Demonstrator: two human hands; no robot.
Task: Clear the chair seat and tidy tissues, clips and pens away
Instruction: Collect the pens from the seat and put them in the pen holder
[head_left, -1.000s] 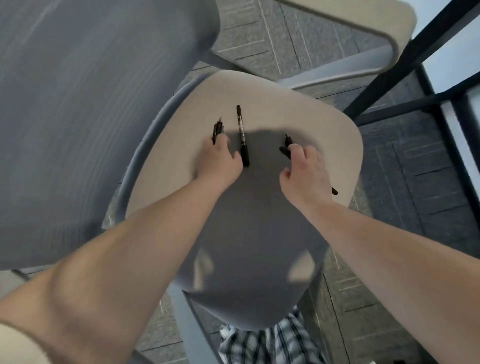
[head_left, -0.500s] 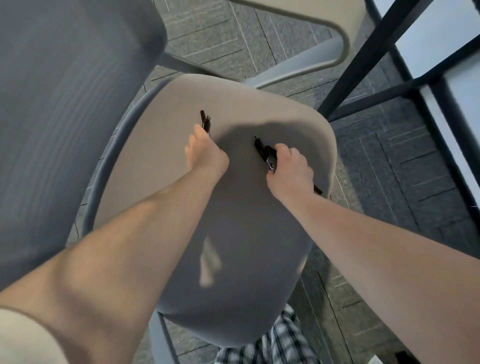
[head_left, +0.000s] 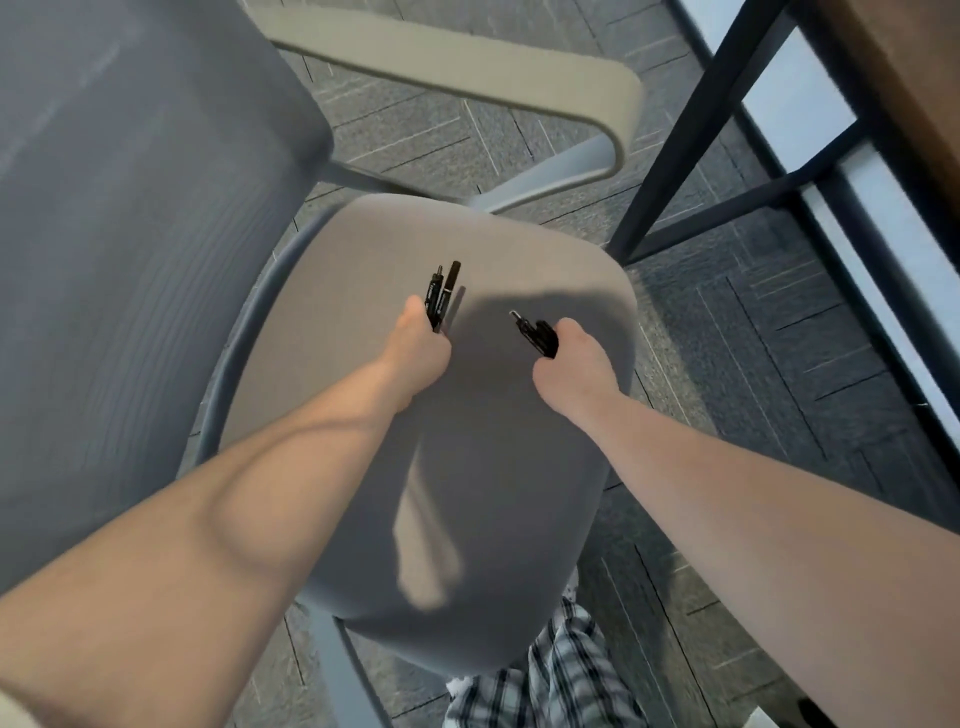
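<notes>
Both my hands hover over the beige chair seat (head_left: 519, 249). My left hand (head_left: 418, 345) is closed around two black pens (head_left: 441, 293), whose ends stick out past my thumb toward the seat's back. My right hand (head_left: 574, 364) grips another bunch of black pens (head_left: 535, 332), their tips pointing up and left. How many pens it holds I cannot tell. No pens, tissues or clips show on the bare part of the seat.
The chair's grey mesh backrest (head_left: 130, 208) fills the left. Its beige armrest (head_left: 493, 78) curves across the top. A black table leg frame (head_left: 691, 135) and a wooden tabletop edge (head_left: 914, 83) stand at right, over grey carpet tiles (head_left: 779, 322). Plaid trousers (head_left: 561, 675) show below.
The long pen that lay on the seat between my hands is now in my left hand with the first one. Both hands have lifted off the seat holding pens.
</notes>
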